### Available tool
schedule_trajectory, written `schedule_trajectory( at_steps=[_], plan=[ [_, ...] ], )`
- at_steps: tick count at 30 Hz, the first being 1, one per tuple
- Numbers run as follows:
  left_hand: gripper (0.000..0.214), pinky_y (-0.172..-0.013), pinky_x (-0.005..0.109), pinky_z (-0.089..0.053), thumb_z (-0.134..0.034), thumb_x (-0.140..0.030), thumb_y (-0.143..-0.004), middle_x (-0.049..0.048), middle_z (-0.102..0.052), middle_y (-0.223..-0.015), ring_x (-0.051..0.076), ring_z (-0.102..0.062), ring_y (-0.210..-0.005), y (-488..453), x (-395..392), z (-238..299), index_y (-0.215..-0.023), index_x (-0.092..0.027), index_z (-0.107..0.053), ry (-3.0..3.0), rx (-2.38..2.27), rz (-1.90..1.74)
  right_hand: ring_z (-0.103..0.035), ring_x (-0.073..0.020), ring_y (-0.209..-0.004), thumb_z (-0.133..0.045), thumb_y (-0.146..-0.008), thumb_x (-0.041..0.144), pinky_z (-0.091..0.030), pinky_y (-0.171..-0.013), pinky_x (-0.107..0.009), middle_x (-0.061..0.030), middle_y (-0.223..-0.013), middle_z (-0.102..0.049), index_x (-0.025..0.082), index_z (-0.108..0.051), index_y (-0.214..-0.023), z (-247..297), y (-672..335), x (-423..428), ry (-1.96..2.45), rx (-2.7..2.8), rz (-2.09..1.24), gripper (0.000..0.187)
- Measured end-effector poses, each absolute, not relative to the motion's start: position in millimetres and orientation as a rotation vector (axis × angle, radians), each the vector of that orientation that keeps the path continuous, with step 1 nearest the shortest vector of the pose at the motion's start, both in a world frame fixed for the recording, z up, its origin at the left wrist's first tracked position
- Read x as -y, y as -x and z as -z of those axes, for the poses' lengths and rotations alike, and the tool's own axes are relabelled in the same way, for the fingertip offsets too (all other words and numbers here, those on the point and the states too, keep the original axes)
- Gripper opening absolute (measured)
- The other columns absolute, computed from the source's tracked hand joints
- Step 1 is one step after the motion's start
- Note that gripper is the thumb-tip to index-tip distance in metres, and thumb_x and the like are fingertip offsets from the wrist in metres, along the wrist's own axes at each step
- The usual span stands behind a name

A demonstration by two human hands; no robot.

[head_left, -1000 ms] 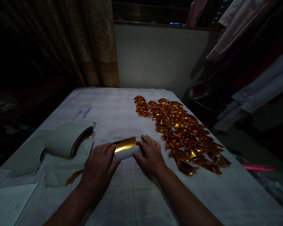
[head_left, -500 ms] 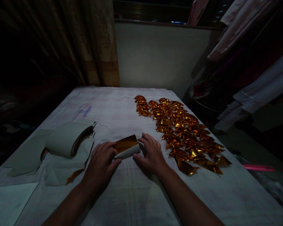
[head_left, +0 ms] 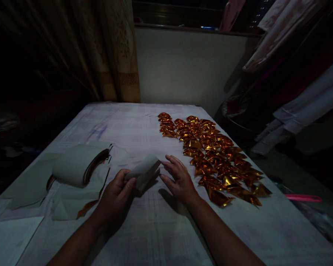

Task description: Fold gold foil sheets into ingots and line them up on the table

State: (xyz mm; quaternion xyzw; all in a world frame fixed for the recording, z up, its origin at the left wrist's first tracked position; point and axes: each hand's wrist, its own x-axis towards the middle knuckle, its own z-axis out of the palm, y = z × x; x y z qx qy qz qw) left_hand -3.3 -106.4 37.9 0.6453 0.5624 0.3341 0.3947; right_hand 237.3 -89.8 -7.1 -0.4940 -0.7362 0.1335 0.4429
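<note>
My left hand (head_left: 119, 190) is closed on the near-left end of a folded sheet of foil paper (head_left: 144, 170), its pale backing facing up. The sheet is raised and tilted above the table. My right hand (head_left: 179, 180) stands at the sheet's right end with the fingers apart; whether a fingertip touches the corner I cannot tell. To the right lie several rows of folded gold foil pieces (head_left: 208, 142). Left of my left hand, a curved stack of foil paper sheets (head_left: 72, 164) rests pale side up, with dark edges showing.
A cloth-covered table (head_left: 155, 229) fills the foreground. A white sheet (head_left: 11, 236) lies at its near left corner. Behind stand a patterned curtain (head_left: 122, 55) and a pale wall (head_left: 180, 66). Hanging clothes (head_left: 308, 99) and a pink handle (head_left: 302, 198) are beyond the right edge.
The foil paper has been lifted and turned, so its pale side shows instead of the gold. My left hand has closed on its end; my right hand has opened away from it.
</note>
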Motion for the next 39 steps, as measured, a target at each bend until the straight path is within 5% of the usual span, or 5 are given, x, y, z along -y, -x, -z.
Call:
schedule_trajectory(
  at_steps=[10, 15, 26, 33, 39],
  plan=[
    [0.044, -0.052, 0.025, -0.038, -0.053, -0.051, -0.087, -0.0091, -0.05, -0.055, 0.015, -0.053, -0.051, 2.8, 101.5, -37.4, -0.12, -0.023, -0.057, -1.67, -1.532, -0.751, -0.068, -0.0161, -0.075, -0.062, -0.088, 0.031, -0.055, -0.071, -0.028, -0.001, -0.088, -0.072, 0.024, -0.054, -0.14, -6.9, -233.6, 96.4, 1.242, 1.774, -0.567, 0.053],
    [0.049, -0.059, 0.028, -0.044, -0.046, -0.038, -0.096, -0.0013, -0.07, -0.075, 0.02, -0.068, -0.065, 3.9, 105.8, -32.2, -0.143, -0.023, -0.047, -2.13, -1.792, -0.618, -0.068, -0.0213, -0.082, -0.059, -0.087, 0.028, -0.05, -0.081, -0.037, -0.0038, -0.088, -0.074, 0.022, -0.062, -0.129, -4.7, -232.6, 95.2, 1.288, 2.004, -0.359, 0.043],
    [0.044, -0.071, 0.034, -0.053, -0.046, -0.031, -0.101, 0.0089, -0.072, -0.099, 0.025, -0.068, -0.089, 9.0, 103.7, -19.4, -0.144, -0.019, -0.047, -2.568, -1.847, -0.584, -0.059, -0.0247, -0.116, -0.049, -0.066, 0.008, -0.042, -0.103, -0.045, -0.007, -0.128, -0.066, 0.024, -0.045, -0.147, -8.2, -248.7, 96.1, 1.099, 2.22, -0.567, 0.083],
    [0.02, -0.08, 0.041, -0.052, -0.052, -0.018, -0.094, 0.0088, -0.07, -0.107, 0.029, -0.063, -0.099, 5.6, 106.3, -27.0, -0.096, -0.025, -0.071, -2.784, -1.652, -0.582, -0.061, -0.0228, -0.107, -0.064, -0.079, 0.008, -0.043, -0.095, -0.042, -0.0068, -0.116, -0.068, 0.027, -0.063, -0.128, -8.2, -246.1, 95.5, 1.097, 2.318, -0.409, 0.053],
    [0.026, -0.081, 0.04, -0.051, -0.05, -0.017, -0.094, 0.0066, -0.074, -0.103, 0.024, -0.066, -0.093, -2.7, 114.8, -35.2, -0.11, -0.022, -0.07, -2.678, -1.365, -0.603, -0.057, -0.027, -0.117, -0.07, -0.082, 0.017, -0.043, -0.097, -0.045, -0.0102, -0.129, -0.063, 0.028, -0.069, -0.122, -16.6, -246.0, 97.9, 1.11, 2.392, -0.247, 0.041]
  ],
)
